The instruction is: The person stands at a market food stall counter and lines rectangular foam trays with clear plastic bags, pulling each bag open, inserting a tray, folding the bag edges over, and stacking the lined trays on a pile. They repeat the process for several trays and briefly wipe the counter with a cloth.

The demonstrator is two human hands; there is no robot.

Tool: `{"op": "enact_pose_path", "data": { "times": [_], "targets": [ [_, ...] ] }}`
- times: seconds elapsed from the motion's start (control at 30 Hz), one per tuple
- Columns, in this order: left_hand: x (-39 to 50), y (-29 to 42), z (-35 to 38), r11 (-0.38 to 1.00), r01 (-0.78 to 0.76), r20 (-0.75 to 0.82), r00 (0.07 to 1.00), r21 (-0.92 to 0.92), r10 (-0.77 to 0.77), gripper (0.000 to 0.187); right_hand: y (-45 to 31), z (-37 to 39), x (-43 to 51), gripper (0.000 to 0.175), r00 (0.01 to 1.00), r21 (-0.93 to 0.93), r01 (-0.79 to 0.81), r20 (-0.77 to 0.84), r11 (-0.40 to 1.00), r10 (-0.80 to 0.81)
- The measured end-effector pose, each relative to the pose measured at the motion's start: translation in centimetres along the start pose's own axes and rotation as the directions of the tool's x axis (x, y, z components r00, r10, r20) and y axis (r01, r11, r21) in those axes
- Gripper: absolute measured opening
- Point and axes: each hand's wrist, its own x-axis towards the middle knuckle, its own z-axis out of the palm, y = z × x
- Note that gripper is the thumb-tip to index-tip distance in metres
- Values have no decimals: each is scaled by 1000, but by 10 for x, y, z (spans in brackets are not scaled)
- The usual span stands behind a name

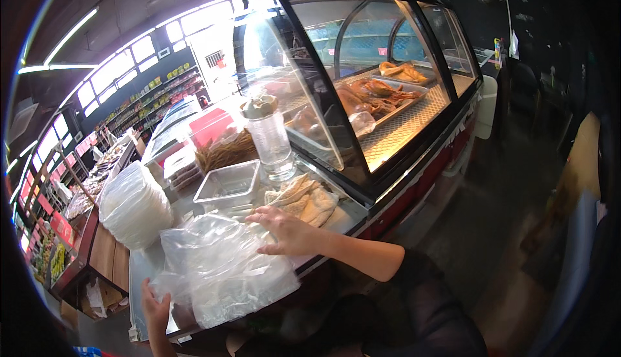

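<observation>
A stack of clear plastic bags point(233, 284) lies loosely spread on the metal counter before me. My right hand point(286, 231) is over the bags' far right edge, fingers spread; whether it touches the film is unclear. At the left side of the stack, my left hand point(156, 306) has thumb and fingers apart beside the bag edge. A crumpled tan cloth point(305, 199) lies just beyond my right hand. Behind the bags are a clear plastic tray point(228, 182) and a tall clear container point(270, 138) with something on its top.
A tall bundle of white plastic bags point(133, 206) stands at the left. On the right, a glass display case point(368, 182) holds trays of cooked meat point(383, 97). Dried stalks point(228, 150) lie behind the tray. Shop shelves point(160, 92) line the back; a blurred shape point(577, 211) is at far right.
</observation>
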Motion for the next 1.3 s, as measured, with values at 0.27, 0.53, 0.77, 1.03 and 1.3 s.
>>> {"op": "enact_pose_path", "data": {
  "times": [0.27, 0.53, 0.77, 1.03, 1.3],
  "targets": [
    [-15, 96, -18, 942, -188, -166, 957, 278, 240, 81, -3, 2, -22, 64, 992, -92, 118, -21, 989, -121],
    [-5, 142, 25, 925, -341, 124, 938, 168, 324, 47, -31, 0, -66, 49, 914, -74, 172, -361, 982, -187],
    [18, 110, 72, 948, -312, 359, 893, 64, 270, 34, -30, 67, -166, 20, 999, 675, 43, -17, 736, -43],
    [2, 139, 47, 938, -301, 92, 953, 170, 289, 33, 19, 204, -250, 20, 640, 555, -590, 764, 587, -79],
    [-45, 199, 32, 942, -329, 38, 943, -68, 331, 30, 26, 212, -254, 21, 559, 510, -639, 822, 576, -109]
  ]
}}
